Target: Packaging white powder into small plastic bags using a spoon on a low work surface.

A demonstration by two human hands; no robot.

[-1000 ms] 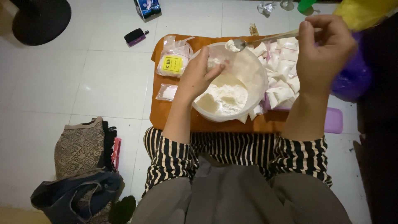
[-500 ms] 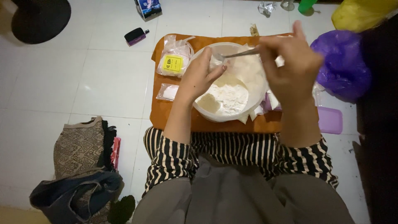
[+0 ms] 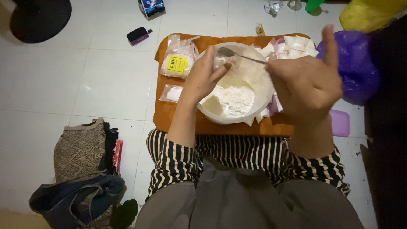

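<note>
An orange board (image 3: 169,116) lay on the white tiled floor (image 3: 85,76). On it stood a clear bowl (image 3: 258,111) of white powder near the middle, small filled packets (image 3: 178,62) at its left edge and a heap of white packets (image 3: 296,46) toward its far right corner.

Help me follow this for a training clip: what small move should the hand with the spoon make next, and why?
Probably tip the spoon over the small clear bag that the left hand holds at the rim of the bowl. The right hand has the spoon's head right at that hand's fingertips, above the white powder, so emptying it there looks likeliest.
</note>
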